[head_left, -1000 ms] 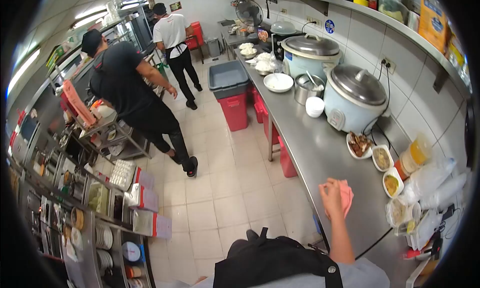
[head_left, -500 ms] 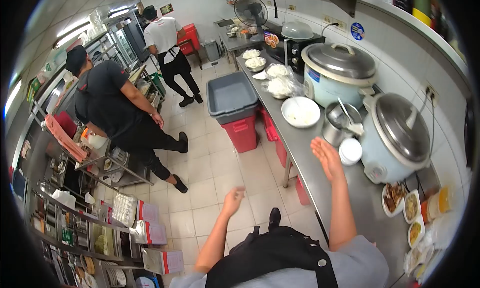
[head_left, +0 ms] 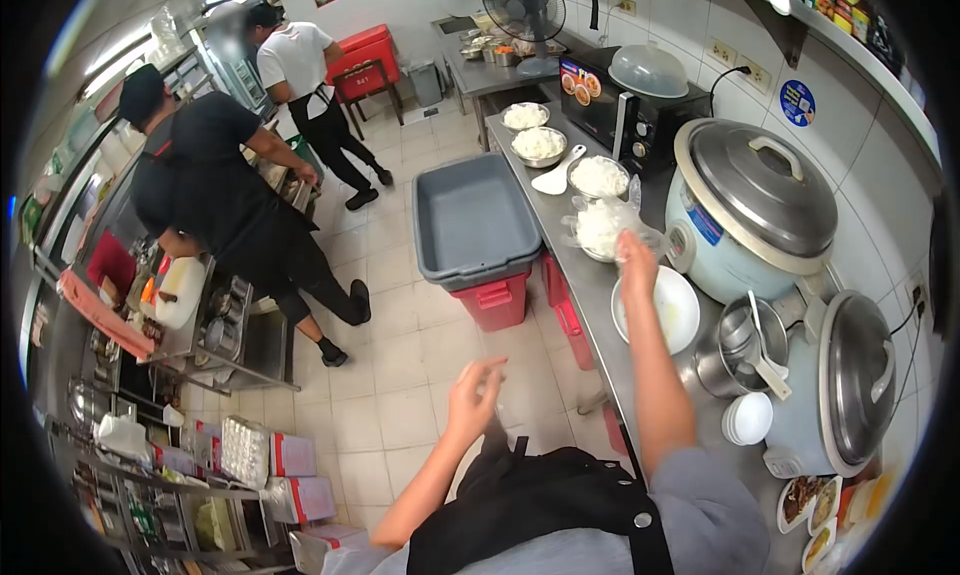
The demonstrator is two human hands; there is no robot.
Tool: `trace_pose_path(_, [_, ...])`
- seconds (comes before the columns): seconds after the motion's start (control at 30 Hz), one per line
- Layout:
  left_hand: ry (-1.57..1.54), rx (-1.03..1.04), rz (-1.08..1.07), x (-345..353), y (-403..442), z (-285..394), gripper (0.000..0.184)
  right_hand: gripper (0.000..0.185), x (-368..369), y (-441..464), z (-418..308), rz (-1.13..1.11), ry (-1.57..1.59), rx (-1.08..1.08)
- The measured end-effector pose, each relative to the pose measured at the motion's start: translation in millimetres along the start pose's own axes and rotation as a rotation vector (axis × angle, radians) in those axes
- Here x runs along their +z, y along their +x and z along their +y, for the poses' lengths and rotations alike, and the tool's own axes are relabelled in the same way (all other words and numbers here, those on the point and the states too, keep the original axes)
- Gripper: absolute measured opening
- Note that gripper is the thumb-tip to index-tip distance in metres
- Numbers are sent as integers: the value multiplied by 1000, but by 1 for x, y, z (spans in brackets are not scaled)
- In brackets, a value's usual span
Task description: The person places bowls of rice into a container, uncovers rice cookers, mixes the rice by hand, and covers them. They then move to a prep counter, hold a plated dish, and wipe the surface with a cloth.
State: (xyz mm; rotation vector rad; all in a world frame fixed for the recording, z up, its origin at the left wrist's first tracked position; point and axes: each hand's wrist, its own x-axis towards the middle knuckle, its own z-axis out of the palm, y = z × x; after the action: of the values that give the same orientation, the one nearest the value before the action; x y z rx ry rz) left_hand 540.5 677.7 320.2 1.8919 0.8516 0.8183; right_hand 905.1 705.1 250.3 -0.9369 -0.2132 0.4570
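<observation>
My right hand reaches over the steel counter, its fingers at the clear plastic over a rice bowl; whether it grips the plastic is hidden. Just beyond stand another rice bowl, a white rice paddle and two more bowls of rice. A white bowl lies beside my right wrist. Over the floor, my left hand is raised with its fingers apart and nothing in it.
Two rice cookers and a steel pot line the right side. A grey tub rests on a red bin ahead. Two people stand at the left, the nearer in a dark shirt. Shelving fills the lower left.
I have moved forward along the counter. My right hand has gone from the pink cloth, past the pot, to the rice bowls. My left hand has come into view. The nearer person's arm has risen.
</observation>
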Motion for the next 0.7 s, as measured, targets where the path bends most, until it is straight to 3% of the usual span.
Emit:
trace_pose_path(0.07, [-28, 282, -1, 3, 60, -1, 24, 36, 56, -61, -12, -62, -34, 9])
trace_pose_path(0.17, [-59, 338, -65, 13, 129, 1, 29, 37, 101, -124, 7, -253, -54, 37])
trace_pose_path(0.27, [-59, 339, 33, 17, 176, -21, 28, 39, 127, -146, 27, -361, 19, 97])
trace_pose_path(0.37, [-114, 205, -36, 5, 202, -37, 27, 45, 151, -139, 45, -398, 212, 70])
trace_pose_path(0.43, [-93, 253, -38, 3, 218, -49, 22, 49, 164, -127, 48, -259, 285, 129])
trace_pose_path(0.5, [84, 544, -74, -2, 233, -60, 22, 47, 170, -110, 62, -278, 190, 113])
trace_pose_path(0.57, [39, 565, -120, -9, 237, -64, 22, 44, 180, -87, 79, -306, 100, 105])
trace_pose_path(0.7, [30, 545, -128, -14, 263, -75, 26, 45, 197, -40, 99, -303, 390, 370])
